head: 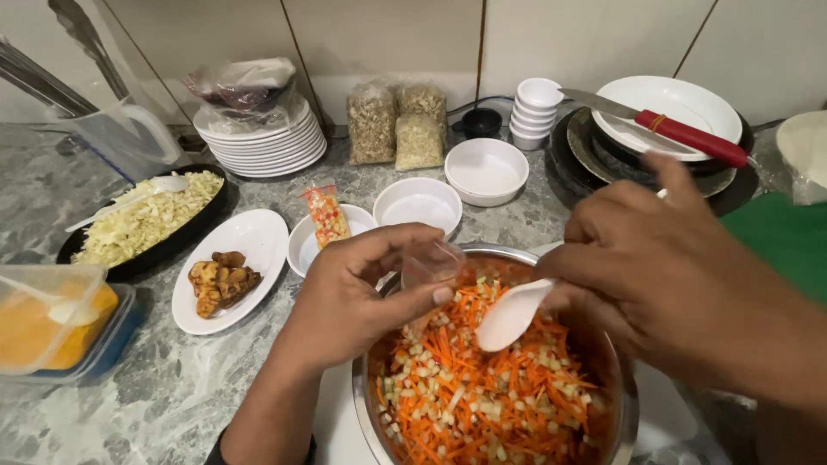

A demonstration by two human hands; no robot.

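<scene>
The small clear plastic cup [431,263] you hold tilted over the near rim of the steel bowl [620,405] looks light, thin-walled and easily crushed, so your left hand [362,297] rightly pinches it by the sides between thumb and fingers, gently. Your right hand [663,267] has its fingers curled tight around the white spoon [510,317], whose rigid, smooth bowl rests on the loose shredded carrot mix [482,387]. Beyond the steel bowl, empty white bowls [419,205] stand on the table [172,387].

A grey marbled bench [172,387] carries a steel bowl [366,405], stacked white plates [267,142], a black oval dish [202,220] and small white bowls [419,204].
</scene>
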